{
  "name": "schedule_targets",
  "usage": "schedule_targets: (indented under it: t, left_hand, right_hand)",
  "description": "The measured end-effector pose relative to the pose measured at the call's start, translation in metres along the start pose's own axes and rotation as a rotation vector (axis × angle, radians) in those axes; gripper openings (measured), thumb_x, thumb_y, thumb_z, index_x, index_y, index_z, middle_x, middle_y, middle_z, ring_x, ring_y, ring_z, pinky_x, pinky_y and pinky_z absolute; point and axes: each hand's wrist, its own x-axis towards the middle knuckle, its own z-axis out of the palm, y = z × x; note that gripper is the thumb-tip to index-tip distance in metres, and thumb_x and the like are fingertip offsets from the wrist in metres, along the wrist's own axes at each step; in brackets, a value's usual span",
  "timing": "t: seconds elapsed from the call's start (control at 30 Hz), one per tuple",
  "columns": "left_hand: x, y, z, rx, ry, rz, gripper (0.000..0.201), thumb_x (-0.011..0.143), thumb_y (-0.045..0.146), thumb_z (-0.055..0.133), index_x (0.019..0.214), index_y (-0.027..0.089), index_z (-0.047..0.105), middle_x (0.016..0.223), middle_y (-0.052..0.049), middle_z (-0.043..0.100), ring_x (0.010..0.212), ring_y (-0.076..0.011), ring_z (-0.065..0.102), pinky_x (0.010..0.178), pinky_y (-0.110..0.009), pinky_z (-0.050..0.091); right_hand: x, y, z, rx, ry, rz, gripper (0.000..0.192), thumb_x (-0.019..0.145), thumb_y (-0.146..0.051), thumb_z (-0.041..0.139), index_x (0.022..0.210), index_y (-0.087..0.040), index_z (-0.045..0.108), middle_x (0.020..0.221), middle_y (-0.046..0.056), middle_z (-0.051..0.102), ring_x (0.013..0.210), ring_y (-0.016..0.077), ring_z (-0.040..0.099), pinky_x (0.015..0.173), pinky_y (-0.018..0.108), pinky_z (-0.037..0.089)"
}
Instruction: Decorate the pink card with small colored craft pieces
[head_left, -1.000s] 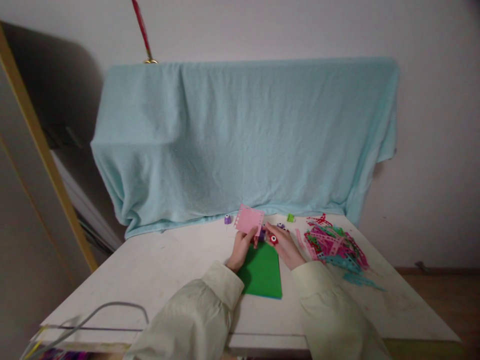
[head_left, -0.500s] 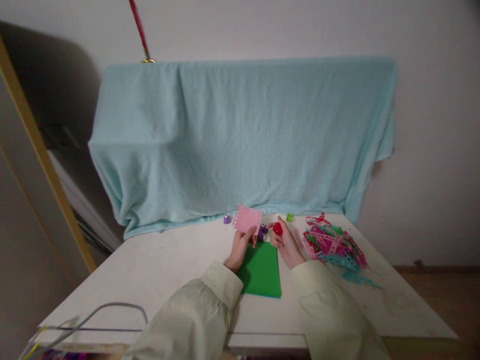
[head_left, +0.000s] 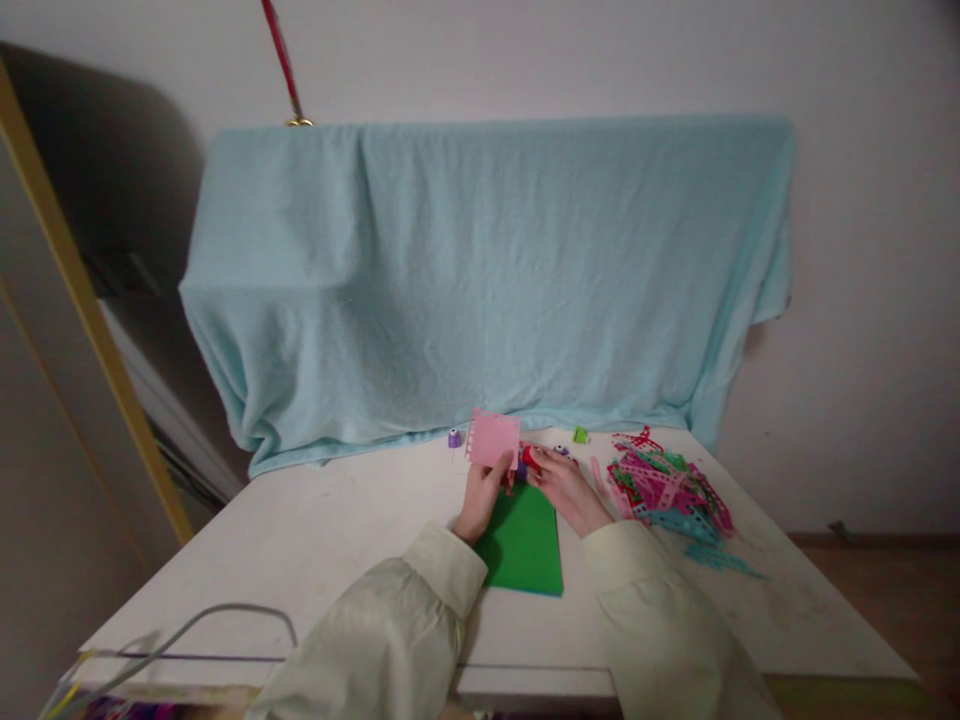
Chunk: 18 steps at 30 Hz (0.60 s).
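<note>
My left hand (head_left: 480, 498) holds a small pink sheet (head_left: 493, 439) upright above the white table (head_left: 315, 530); the sheet has a row of punched holes along its left edge. My right hand (head_left: 568, 488) grips a small red punch (head_left: 529, 457) and holds it against the sheet's right edge. A green sheet (head_left: 525, 545) lies flat on the table under and between my hands. Both arms wear pale cream sleeves.
A heap of pink, teal and red punched paper strips (head_left: 664, 490) lies to the right. Small punches sit behind my hands: a purple punch (head_left: 454, 438) and a green punch (head_left: 580, 434). A light blue cloth (head_left: 487, 270) drapes something at the table's back. A grey cable (head_left: 217, 620) loops at front left.
My right hand lifted the red punch off the table, then carried it left to the right edge of the pink sheet. The left hand and sheet stayed nearly still.
</note>
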Motion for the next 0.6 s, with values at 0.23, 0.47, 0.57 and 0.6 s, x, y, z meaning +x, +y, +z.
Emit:
schedule_targets:
  t: [0.23,0.47,0.57,0.6]
  left_hand:
    - [-0.0006,-0.0058,-0.0027,0.293,0.038,0.05,0.052,0.085,0.054,0.044,0.054,0.014,0.054,0.046,0.001,0.049,0.045,-0.0102,0.047,0.047,-0.021,0.032]
    - [-0.0029,-0.0026,0.0002,0.341,-0.005,0.086,0.05,0.086,0.053,0.041,0.058,0.014,0.057,0.047,0.001,0.05,0.046,-0.0105,0.048,0.048,-0.021,0.033]
    - [-0.0034,-0.0039,0.0004,0.351,-0.015,0.077,0.051,0.086,0.054,0.041,0.058,0.014,0.057,0.048,0.001,0.052,0.047,-0.0109,0.049,0.049,-0.021,0.033]
    - [-0.0036,-0.0042,0.0003,0.352,-0.018,0.071,0.052,0.086,0.055,0.041,0.058,0.014,0.057,0.048,0.001,0.052,0.047,-0.0111,0.049,0.049,-0.021,0.033]
  right_hand:
    - [-0.0025,-0.0011,-0.001,-0.051,0.054,-0.02,0.027,0.07,-0.032,0.073,0.093,-0.02,0.069,0.097,0.007,0.064,0.078,0.0165,0.057,0.064,0.028,0.042]
    - [0.0,-0.0008,0.0002,-0.071,0.019,-0.065,0.021,0.071,-0.034,0.073,0.084,-0.018,0.068,0.074,0.0,0.058,0.055,0.0075,0.042,0.05,0.023,0.032]
    - [-0.0009,-0.0017,0.002,-0.086,0.025,-0.076,0.024,0.07,-0.034,0.074,0.086,-0.017,0.068,0.077,0.001,0.059,0.056,0.008,0.042,0.05,0.023,0.031]
    - [-0.0015,-0.0021,0.0027,-0.088,0.028,-0.08,0.025,0.069,-0.034,0.074,0.087,-0.017,0.067,0.078,0.001,0.059,0.058,0.0083,0.044,0.05,0.022,0.032]
